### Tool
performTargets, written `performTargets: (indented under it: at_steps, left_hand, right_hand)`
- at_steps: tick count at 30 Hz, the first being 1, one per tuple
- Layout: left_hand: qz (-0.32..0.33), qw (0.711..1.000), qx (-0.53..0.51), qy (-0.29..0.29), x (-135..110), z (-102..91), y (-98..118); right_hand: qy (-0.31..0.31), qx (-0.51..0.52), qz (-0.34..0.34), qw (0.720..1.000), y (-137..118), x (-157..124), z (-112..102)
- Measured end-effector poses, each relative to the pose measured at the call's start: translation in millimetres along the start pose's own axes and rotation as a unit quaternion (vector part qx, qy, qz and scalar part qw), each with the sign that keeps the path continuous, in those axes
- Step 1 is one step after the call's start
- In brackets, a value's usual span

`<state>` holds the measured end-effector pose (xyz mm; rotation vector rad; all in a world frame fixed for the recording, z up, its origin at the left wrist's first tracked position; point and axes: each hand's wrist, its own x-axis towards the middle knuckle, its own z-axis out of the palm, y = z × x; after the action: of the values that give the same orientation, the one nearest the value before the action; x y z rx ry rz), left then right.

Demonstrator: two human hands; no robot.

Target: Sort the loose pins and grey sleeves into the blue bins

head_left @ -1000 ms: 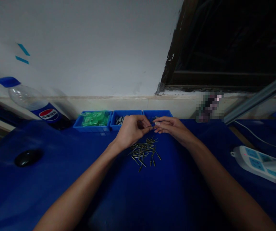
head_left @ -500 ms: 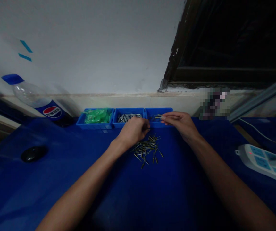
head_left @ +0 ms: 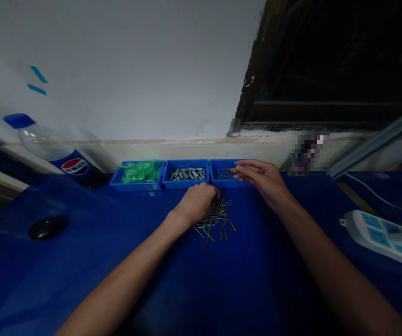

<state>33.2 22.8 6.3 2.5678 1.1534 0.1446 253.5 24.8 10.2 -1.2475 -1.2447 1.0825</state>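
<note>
A loose pile of thin metal pins (head_left: 218,220) lies on the blue table top (head_left: 81,261). My left hand (head_left: 198,200) rests on the pile's far left edge with its fingers curled down onto the pins. My right hand (head_left: 261,176) reaches over the right blue tray (head_left: 229,173), its fingertips pinched together above the few pins inside. Whether a pin is between them is too small to see. The middle blue tray (head_left: 186,174) holds short silver cylinders. The left blue tray (head_left: 138,173) holds green plastic pieces.
A Pepsi bottle (head_left: 52,150) lies on its side at the back left. A black mouse (head_left: 46,227) sits on the left. A white power strip (head_left: 384,237) with a cable lies at the right. The wall ledge runs right behind the trays.
My hands were together above the pile. The left hand has dropped onto the pins, and the right hand has moved away to the right tray.
</note>
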Motion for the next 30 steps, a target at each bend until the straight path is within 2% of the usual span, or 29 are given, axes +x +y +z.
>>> performTargets:
  at_steps: [6,12,19,22,27,30]
  left_hand:
    - [-0.044,0.998,0.054,-0.012,0,-0.3,0]
    - [-0.039,0.998,0.059,-0.004,2,5.8,-12]
    - [-0.051,0.995,0.081,-0.018,1,-4.5,-11]
    - [-0.033,0.999,0.039,0.0,1,-6.6,-12]
    - [0.04,0.993,-0.078,0.076,1,-8.7,-12]
    - [0.037,0.984,-0.135,0.108,1,-11.8,-10]
  right_hand:
    - [-0.01,0.0,-0.002,1.0,1,0,-2]
    - [-0.018,-0.009,0.003,1.0,2,0,0]
    - [-0.056,-0.036,0.02,0.998,0,-1,2]
    - [-0.083,-0.046,0.02,0.995,3,-2,2]
    - [-0.105,-0.066,0.017,0.992,10,0,2]
    - [-0.108,-0.071,0.018,0.991,12,1,2]
